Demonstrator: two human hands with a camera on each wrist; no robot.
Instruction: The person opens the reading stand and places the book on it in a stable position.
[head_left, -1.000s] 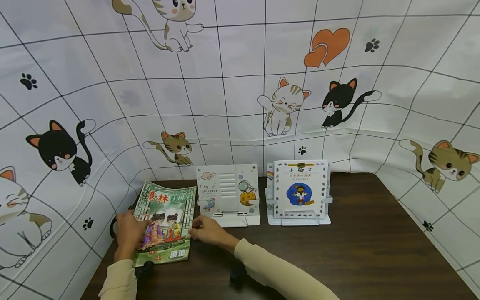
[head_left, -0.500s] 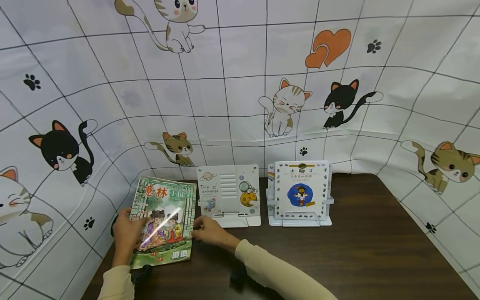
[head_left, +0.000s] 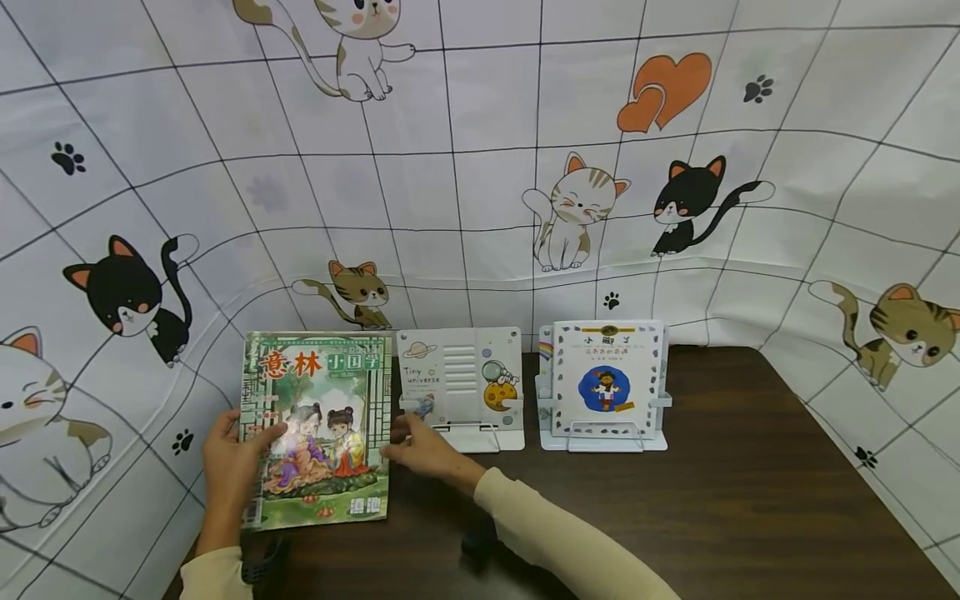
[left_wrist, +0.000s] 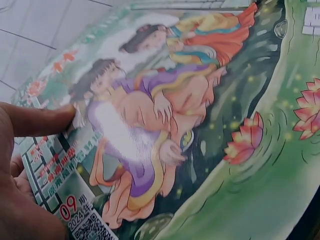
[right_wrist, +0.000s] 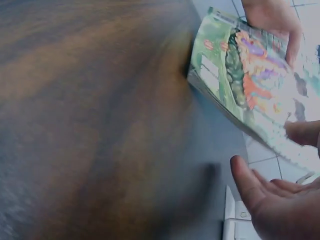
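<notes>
A green magazine (head_left: 322, 442) with two illustrated figures on its cover is raised at the left of the table, its front tipped toward the head camera. My left hand (head_left: 228, 471) grips its left edge, thumb lying on the cover and fingers behind. In the left wrist view that thumb (left_wrist: 45, 120) presses beside the printed cover. My right hand (head_left: 423, 450) is at the right edge of the magazine. In the right wrist view, its thumb (right_wrist: 302, 132) overlaps the cover, while its other fingers (right_wrist: 247, 180) stretch out apart from the magazine's edge.
A white "Tiny universe" book stand (head_left: 459, 367) stands just right of the magazine. Beside it, a second stand (head_left: 651, 442) holds a white book (head_left: 603, 342) with a blue circle. The dark wooden table (head_left: 720, 500) meets a cat-patterned cloth (head_left: 480, 200) behind.
The magazine has come up and turned more upright, moving slightly left with my left hand on its edge. My right hand has stayed nearly in place by the right edge.
</notes>
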